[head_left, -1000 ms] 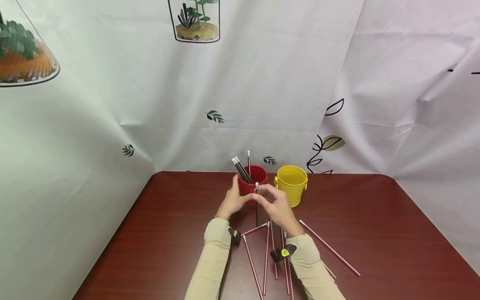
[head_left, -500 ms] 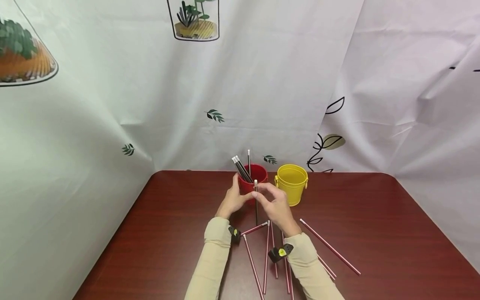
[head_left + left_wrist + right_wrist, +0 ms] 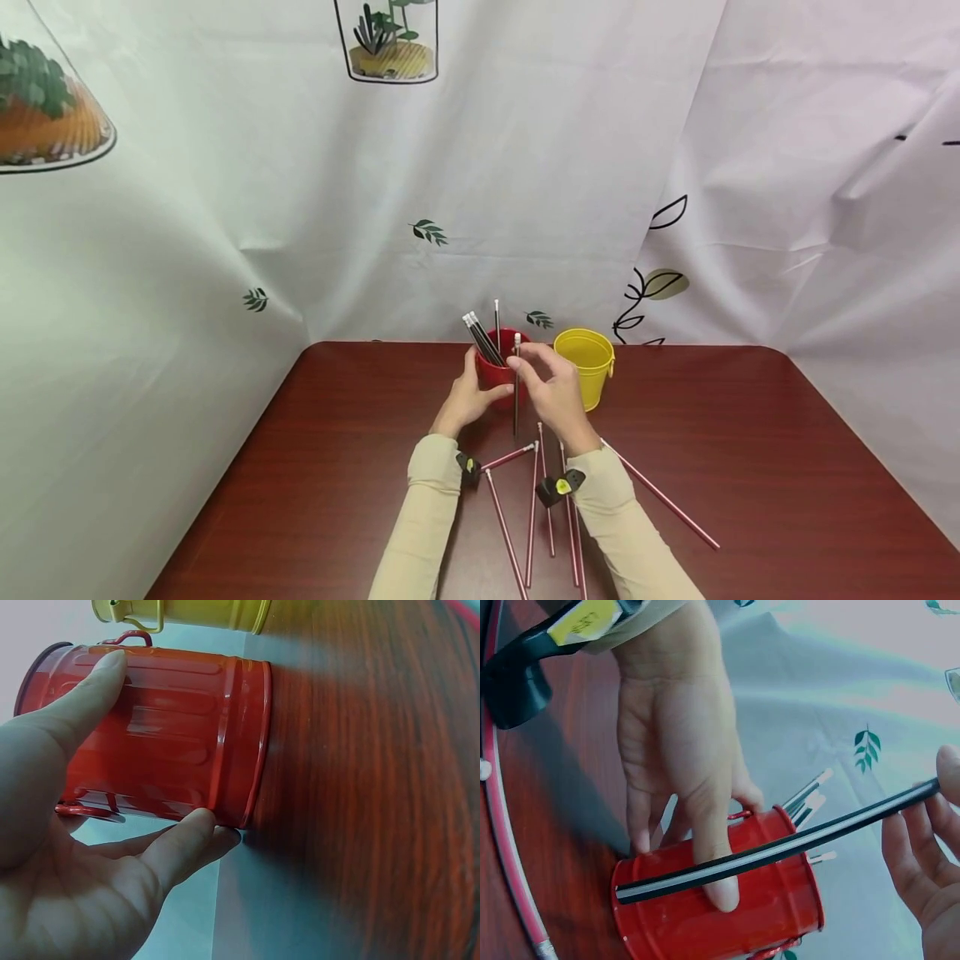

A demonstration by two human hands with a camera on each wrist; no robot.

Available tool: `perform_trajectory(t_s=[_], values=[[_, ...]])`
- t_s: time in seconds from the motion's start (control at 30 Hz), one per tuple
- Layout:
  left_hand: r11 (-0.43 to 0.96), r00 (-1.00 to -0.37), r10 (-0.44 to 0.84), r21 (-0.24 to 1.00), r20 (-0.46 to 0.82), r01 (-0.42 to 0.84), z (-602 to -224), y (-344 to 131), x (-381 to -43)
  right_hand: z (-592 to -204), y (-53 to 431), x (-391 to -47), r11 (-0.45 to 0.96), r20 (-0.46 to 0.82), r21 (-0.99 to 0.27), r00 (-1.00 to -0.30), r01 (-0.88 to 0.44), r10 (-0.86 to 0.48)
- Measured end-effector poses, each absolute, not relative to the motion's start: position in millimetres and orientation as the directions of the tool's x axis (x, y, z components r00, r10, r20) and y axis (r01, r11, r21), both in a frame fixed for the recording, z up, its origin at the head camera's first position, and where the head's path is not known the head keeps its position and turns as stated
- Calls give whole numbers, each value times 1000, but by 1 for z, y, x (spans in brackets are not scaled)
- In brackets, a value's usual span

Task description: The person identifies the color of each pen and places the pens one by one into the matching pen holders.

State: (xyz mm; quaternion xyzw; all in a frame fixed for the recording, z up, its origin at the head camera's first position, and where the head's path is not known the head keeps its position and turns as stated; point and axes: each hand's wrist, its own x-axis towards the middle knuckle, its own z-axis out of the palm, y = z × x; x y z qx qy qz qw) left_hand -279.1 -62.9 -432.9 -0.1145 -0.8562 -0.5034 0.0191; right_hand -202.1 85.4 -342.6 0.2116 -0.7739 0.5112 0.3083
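Observation:
Around the side of a red metal bucket [image 3: 165, 731] lies my left hand [image 3: 459, 407], gripping it with the thumb across the near wall and the fingers on the left side. Several black pencils [image 3: 487, 343] with white ends stand inside, most leaning left and one nearly upright. My right hand [image 3: 557, 398] pinches another black pencil [image 3: 772, 853] near its white eraser end, between thumb and fingers. It hangs upright in front of the bucket, outside it. In the right wrist view it crosses before the left thumb and the red wall.
A yellow bucket [image 3: 592, 385] stands just right of the red one. Several pinkish-red pencils [image 3: 504, 525] lie scattered on the brown table [image 3: 337, 500] below and between my forearms, and one long pencil [image 3: 667, 502] lies to the right. A patterned white cloth hangs behind the table.
My right hand has moved up and forward, raising the black pencil closer to the red bucket's rim. The left hand has kept its grip on the bucket.

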Motion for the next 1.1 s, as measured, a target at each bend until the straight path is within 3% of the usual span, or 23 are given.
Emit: perform_trajectory(t_s=[0.67, 1.1], values=[[453, -975, 178, 868, 133, 201, -432, -62, -278, -290, 75, -231, 345, 767, -605, -641, -718, 11], [435, -973, 186, 877, 134, 204, -431, -62, -276, -273, 73, -243, 338, 780, -589, -626, -734, -2]])
